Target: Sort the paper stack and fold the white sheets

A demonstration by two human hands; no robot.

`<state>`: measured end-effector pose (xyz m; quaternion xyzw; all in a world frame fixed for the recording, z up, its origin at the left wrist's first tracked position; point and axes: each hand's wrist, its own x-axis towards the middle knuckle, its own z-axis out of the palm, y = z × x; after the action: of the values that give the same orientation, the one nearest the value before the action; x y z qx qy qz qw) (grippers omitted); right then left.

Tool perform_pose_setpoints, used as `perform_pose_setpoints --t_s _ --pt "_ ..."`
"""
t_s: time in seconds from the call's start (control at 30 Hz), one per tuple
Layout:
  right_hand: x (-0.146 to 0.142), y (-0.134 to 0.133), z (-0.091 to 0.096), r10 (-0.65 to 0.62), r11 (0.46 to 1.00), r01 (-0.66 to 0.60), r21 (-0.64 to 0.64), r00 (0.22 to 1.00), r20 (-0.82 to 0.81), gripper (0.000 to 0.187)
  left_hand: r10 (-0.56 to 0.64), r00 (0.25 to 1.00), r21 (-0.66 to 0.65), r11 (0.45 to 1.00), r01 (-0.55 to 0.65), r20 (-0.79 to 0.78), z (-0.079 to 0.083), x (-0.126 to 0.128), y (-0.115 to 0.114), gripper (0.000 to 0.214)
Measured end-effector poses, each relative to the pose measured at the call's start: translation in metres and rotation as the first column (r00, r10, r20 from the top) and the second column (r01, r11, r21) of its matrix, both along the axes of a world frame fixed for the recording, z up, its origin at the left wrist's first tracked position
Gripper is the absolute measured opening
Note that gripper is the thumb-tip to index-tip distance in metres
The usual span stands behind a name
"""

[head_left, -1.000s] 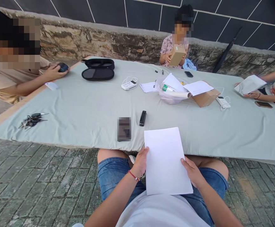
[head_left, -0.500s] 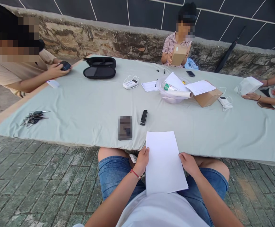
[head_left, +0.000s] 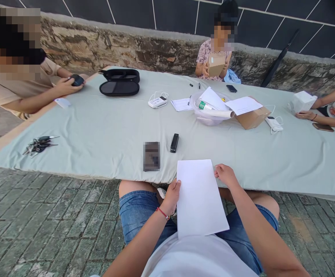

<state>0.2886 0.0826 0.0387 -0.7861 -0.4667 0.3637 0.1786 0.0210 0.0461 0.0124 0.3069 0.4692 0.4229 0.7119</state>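
Note:
A stack of white paper (head_left: 202, 200) rests over my lap, with its far end on the near edge of the table. My left hand (head_left: 171, 196) grips the stack's left edge, thumb on top, with a red bracelet on the wrist. At the stack's upper right edge is my right hand (head_left: 225, 175), its fingers curled in and the tips close to the paper. Nothing shows between them. Just beyond the paper lie a black stapler (head_left: 174, 143) and a dark, blurred-out flat item (head_left: 151, 156).
The table (head_left: 98, 134) has a pale green cloth. On it are keys (head_left: 39, 145), an open black case (head_left: 119, 87), white corded devices (head_left: 158, 102), a plastic bowl (head_left: 209, 117) with papers and a cardboard box (head_left: 252, 117). Three other people sit around it, holding items.
My right hand has let go of the paper's right edge and moved up along it toward the far corner, fingers curling. My left hand keeps its grip.

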Motion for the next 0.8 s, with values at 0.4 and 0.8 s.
perform_pose_setpoints --t_s 0.4,0.8 --pt "-0.009 0.006 -0.002 -0.052 0.984 0.095 0.152 0.963 -0.265 0.041 0.033 0.993 -0.153 0.988 -0.015 0.111 -0.006 -0.007 -0.004 0.043" --pt "-0.015 0.015 -0.015 -0.217 0.942 0.328 0.071 0.757 -0.616 0.039 0.028 0.999 -0.060 0.998 -0.026 0.032 -0.011 -0.002 0.000 0.055"
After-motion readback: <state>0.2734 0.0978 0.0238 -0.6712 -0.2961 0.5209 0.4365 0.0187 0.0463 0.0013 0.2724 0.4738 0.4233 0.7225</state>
